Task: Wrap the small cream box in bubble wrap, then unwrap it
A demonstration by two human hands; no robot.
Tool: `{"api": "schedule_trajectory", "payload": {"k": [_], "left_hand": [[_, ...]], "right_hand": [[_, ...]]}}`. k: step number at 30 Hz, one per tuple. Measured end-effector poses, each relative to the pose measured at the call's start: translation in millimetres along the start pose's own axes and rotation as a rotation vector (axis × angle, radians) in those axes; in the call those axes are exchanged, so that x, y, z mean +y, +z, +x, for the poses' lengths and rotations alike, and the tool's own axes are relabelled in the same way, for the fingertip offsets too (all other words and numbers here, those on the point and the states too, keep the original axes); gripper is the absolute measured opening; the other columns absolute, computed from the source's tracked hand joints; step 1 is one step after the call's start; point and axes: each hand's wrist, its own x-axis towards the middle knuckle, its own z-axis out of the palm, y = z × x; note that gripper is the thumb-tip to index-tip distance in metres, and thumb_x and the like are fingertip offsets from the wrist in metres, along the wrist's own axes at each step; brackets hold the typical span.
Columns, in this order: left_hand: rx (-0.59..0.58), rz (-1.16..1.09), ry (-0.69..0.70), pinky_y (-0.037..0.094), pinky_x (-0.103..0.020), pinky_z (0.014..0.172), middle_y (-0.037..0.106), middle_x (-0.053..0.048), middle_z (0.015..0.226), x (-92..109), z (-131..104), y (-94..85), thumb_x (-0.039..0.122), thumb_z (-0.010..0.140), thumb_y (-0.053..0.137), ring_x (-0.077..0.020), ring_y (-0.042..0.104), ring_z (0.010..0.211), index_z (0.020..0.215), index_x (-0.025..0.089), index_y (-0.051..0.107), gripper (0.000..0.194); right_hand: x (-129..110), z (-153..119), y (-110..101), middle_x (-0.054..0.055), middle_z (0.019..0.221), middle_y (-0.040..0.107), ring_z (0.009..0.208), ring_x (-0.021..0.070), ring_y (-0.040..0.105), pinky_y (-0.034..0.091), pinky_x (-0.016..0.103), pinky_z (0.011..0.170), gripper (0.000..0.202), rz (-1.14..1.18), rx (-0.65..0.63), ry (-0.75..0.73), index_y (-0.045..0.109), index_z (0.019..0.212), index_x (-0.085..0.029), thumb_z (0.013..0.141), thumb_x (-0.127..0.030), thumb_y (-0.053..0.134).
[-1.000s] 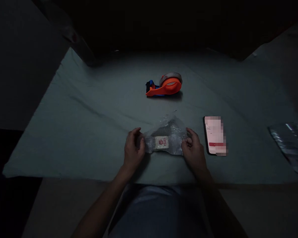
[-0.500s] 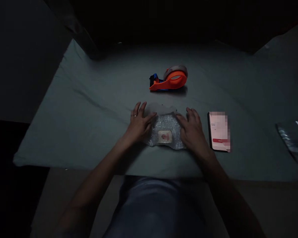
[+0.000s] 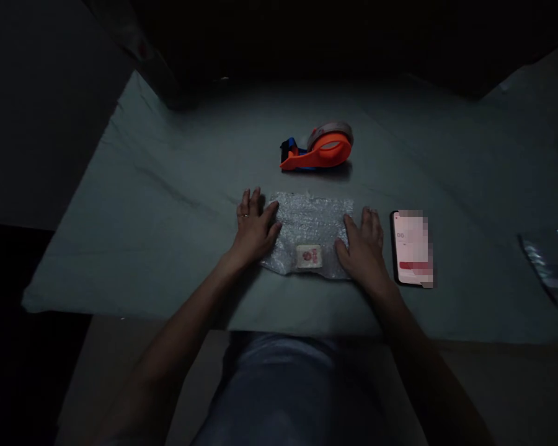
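Observation:
A sheet of bubble wrap (image 3: 310, 220) lies spread on the cloth-covered table in front of me. Near its front edge sits a small pale rectangular packet with a reddish print (image 3: 309, 256); whether a layer of wrap covers it I cannot tell. My left hand (image 3: 255, 228) rests on the left edge of the wrap, fingers spread. On the right edge lies my right hand (image 3: 363, 249), its fingers also apart. Neither hand grips anything.
An orange and blue tape dispenser (image 3: 323, 148) with a roll of tape stands behind the wrap. A lit phone (image 3: 411, 248) lies right of my right hand. Farther right is a shiny clear plastic bag or sheet (image 3: 551, 263). The green cloth (image 3: 144, 248) is wrinkled.
Both hands have moved outward and apart. The far part of the bubble wrap, curled before, now lies flatter and wider. The packet, dispenser and phone stay in place.

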Motion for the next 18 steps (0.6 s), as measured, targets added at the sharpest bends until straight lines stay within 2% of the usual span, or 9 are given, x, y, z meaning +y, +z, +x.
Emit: {"api": "schedule_trajectory", "payload": {"k": [2, 4, 6, 8, 9, 11, 14, 16, 18], "left_hand": [[-0.029, -0.012, 0.030, 0.013, -0.064, 0.113, 0.018, -0.011, 0.158, 3, -2, -10.5, 0.033, 0.090, 0.054, -0.0391, 0.001, 0.147, 0.118, 0.020, 0.061, 0.032], [-0.085, -0.047, 0.096, 0.010, -0.062, 0.115, 0.031, -0.009, 0.154, 10, -7, -23.6, 0.033, 0.093, 0.047, -0.0358, 0.005, 0.147, 0.102, 0.019, 0.068, 0.027], [-0.212, -0.133, 0.188, 0.006, -0.061, 0.116, 0.054, -0.006, 0.137, 18, -17, -37.1, 0.032, 0.097, 0.040, -0.0290, 0.024, 0.144, 0.099, 0.021, 0.067, 0.030], [-0.305, -0.267, 0.217, 0.007, -0.057, 0.119, 0.068, -0.003, 0.112, 26, -30, -48.7, 0.029, 0.099, 0.034, -0.0207, 0.054, 0.121, 0.101, 0.021, 0.065, 0.032], [-0.335, -0.319, 0.235, 0.014, -0.052, 0.120, 0.070, -0.003, 0.103, 29, -37, -53.2, 0.028, 0.099, 0.033, -0.0171, 0.062, 0.106, 0.098, 0.020, 0.064, 0.033], [-0.355, -0.376, 0.294, 0.031, -0.043, 0.115, 0.070, -0.002, 0.090, 32, -54, -58.8, 0.025, 0.097, 0.033, -0.0141, 0.065, 0.089, 0.091, 0.019, 0.063, 0.031], [-0.423, -0.313, 0.404, 0.050, -0.037, 0.093, 0.067, -0.006, 0.084, 36, -77, -58.6, 0.021, 0.091, 0.044, -0.0177, 0.062, 0.084, 0.086, 0.017, 0.062, 0.019], [-0.471, -0.191, 0.449, 0.052, -0.039, 0.085, 0.066, -0.010, 0.092, 41, -89, -54.1, 0.018, 0.085, 0.048, -0.0222, 0.060, 0.088, 0.102, 0.014, 0.062, 0.022], [-0.507, -0.101, 0.493, 0.052, -0.042, 0.086, 0.064, -0.013, 0.106, 48, -96, -47.8, 0.014, 0.082, 0.050, -0.0253, 0.058, 0.098, 0.121, 0.013, 0.055, 0.039]], "right_hand": [[-1, -3, -10, 0.019, 0.156, 0.022, 0.146, 0.0391, 0.009, 0.021, 0.064, 0.111, 0.042, 0.022, -0.022, -0.061, 0.055, 0.128, -0.013, 0.091, -0.030, 0.046], [-3, -7, -23, 0.015, 0.155, 0.028, 0.147, 0.0360, 0.009, 0.020, 0.062, 0.113, 0.034, 0.103, -0.079, -0.172, 0.065, 0.113, -0.016, 0.094, -0.033, 0.042], [-6, -13, -35, 0.012, 0.150, 0.039, 0.147, 0.0318, 0.015, 0.020, 0.059, 0.115, 0.033, 0.225, -0.148, -0.293, 0.068, 0.093, -0.018, 0.096, -0.035, 0.040], [-6, -23, -44, 0.009, 0.135, 0.056, 0.140, 0.0265, 0.034, 0.021, 0.055, 0.116, 0.033, 0.357, -0.183, -0.369, 0.065, 0.084, -0.020, 0.097, -0.033, 0.038], [-5, -29, -46, 0.007, 0.124, 0.064, 0.131, 0.0235, 0.047, 0.021, 0.054, 0.117, 0.030, 0.413, -0.189, -0.380, 0.063, 0.086, -0.021, 0.097, -0.032, 0.037], [-1, -41, -48, 0.003, 0.101, 0.071, 0.110, 0.0194, 0.063, 0.026, 0.051, 0.116, 0.026, 0.464, -0.195, -0.347, 0.061, 0.095, -0.023, 0.098, -0.030, 0.036], [4, -55, -41, 0.003, 0.096, 0.073, 0.106, 0.0207, 0.065, 0.041, 0.045, 0.108, 0.025, 0.392, -0.177, -0.299, 0.060, 0.105, -0.022, 0.096, -0.029, 0.038], [3, -59, -36, 0.006, 0.099, 0.073, 0.102, 0.0212, 0.066, 0.045, 0.043, 0.103, 0.028, 0.303, -0.173, -0.304, 0.062, 0.107, -0.019, 0.096, -0.027, 0.037], [-2, -59, -34, 0.007, 0.085, 0.074, 0.082, 0.0197, 0.069, 0.043, 0.045, 0.103, 0.032, 0.183, -0.238, -0.298, 0.067, 0.093, -0.016, 0.097, -0.027, 0.037]]}}
